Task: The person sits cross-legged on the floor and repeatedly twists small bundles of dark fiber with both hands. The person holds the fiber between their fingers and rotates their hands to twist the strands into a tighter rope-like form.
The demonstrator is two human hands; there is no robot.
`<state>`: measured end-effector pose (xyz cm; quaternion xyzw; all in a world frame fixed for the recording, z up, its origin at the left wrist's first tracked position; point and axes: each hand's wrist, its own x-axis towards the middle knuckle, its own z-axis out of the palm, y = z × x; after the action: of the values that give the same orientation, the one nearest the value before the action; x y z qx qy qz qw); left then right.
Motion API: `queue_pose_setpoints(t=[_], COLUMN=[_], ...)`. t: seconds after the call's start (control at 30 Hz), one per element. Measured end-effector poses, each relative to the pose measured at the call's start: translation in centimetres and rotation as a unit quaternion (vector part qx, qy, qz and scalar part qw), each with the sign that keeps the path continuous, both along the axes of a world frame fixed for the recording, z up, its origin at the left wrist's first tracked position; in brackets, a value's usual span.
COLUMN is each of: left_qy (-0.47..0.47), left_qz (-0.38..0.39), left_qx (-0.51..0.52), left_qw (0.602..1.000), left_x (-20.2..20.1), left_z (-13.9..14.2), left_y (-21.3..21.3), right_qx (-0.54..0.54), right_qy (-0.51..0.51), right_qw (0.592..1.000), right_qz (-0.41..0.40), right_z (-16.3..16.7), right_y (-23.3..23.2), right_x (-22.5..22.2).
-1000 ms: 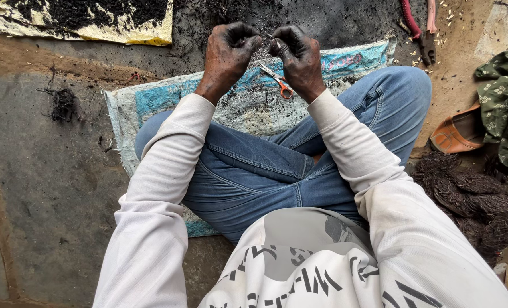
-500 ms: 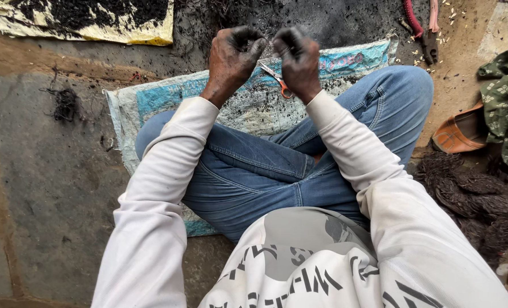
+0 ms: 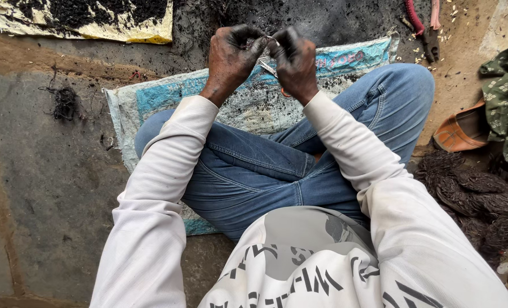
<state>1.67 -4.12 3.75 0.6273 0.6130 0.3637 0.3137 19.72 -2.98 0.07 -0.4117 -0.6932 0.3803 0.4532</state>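
Observation:
I sit cross-legged in blue jeans on a woven blue-and-white sack. My left hand and my right hand are both blackened with soot and held close together above the sack. Their fingertips pinch a small thin metal piece between them; most of it is hidden by the fingers. Under my right hand a small tool with an orange handle lies on the sack, mostly hidden.
A yellowish sack with black debris lies at the top left. Red-handled pliers lie at the top right. An orange-brown shoe, green patterned cloth and dark wire bundles are on my right. A dark tangle sits on the left floor.
Both hands have lifted slightly and drawn closer together, fingertips now meeting on the small piece. My legs and body have stayed still.

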Motion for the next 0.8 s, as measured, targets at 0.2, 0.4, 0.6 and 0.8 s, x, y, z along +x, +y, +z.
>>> queue_pose_setpoints(t=[0.2,0.4,0.6,0.8], left_qy=[-0.019,-0.073,-0.042,-0.031], left_qz=[0.011,0.012,0.003,0.01], left_qx=[-0.024,-0.073,-0.018,0.013], left_qw=[0.999,0.995,0.999,0.999], left_x=[-0.1,-0.3,-1.0,-1.0], left_z=[0.9,1.2,0.2,0.2], left_y=[0.1,-0.2,0.0,0.0], right_qx=[-0.066,-0.049,0.097,0.092], right_qy=[-0.015,0.041,0.019,-0.001], right_qw=[0.997,0.998,0.994,0.996], right_qz=[0.02,0.001,0.039,0.016], right_z=[-1.0,0.4,3.4,4.0], right_y=[0.4,1.2,0.1,0.0], right_x=[0.4,1.3,1.1,0.9])
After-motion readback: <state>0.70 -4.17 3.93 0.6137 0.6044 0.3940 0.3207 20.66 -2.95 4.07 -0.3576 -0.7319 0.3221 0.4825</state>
